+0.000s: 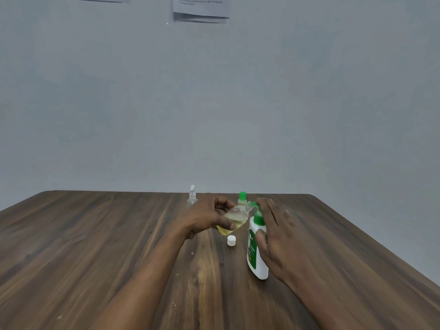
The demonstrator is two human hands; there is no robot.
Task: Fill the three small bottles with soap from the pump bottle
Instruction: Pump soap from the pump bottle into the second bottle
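The left hand (pixel 207 216) is curled round a small clear plastic bottle (pixel 234 217) with pale yellow soap in it. It holds this bottle up off the brown wooden table (pixel 95 246) and tips it on its side. That way the open mouth points at the spout of the green pump head (pixel 258 216) on the tall white pump bottle (pixel 256 263). I think it is tipped like this so the soap goes straight in and does not drip on the wood. The held bottle looks about half full, so it is likely not done yet.

The right hand (pixel 276 236) is on the pump bottle, which stands on the table just to the right of the held bottle. Its fingers lie straight on top of the pump head, and its thumb rests on the front of the white body. It looks set to push down, and the thumb may help keep the bottle from sliding.

A little round white cap (pixel 231 240) lies on the table just under the held bottle. It is likely this bottle's lid, kept close so it is easy to grab.

Farther back stand a small bottle with a green cap (pixel 242 198) and a small clear bottle with a white spray top (pixel 192 198). I cannot tell how full they are. White paper sheets (pixel 201 8) hang on the grey wall.
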